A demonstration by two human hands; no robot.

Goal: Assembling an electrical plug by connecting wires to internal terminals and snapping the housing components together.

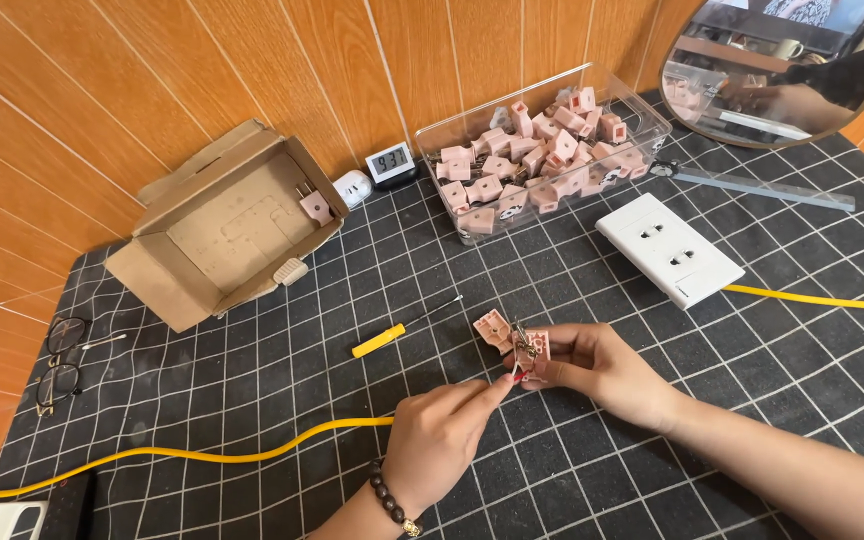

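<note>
Sitting at the bench's far edge are a clear tub of pink plug shells (542,155) and an open cardboard box (227,225). Near the middle, the right hand (602,368) pinches a pink plug half (534,348); left hand (442,435) fingers (497,388) nip red wire (519,377).

Looks like a small home workbench, probably for piecework assembly. There's a gridded cutting mat (252,380), a clear bin of pink plug parts (542,160), a screwdriver (402,328), and wood-panel walls (152,70).
</note>
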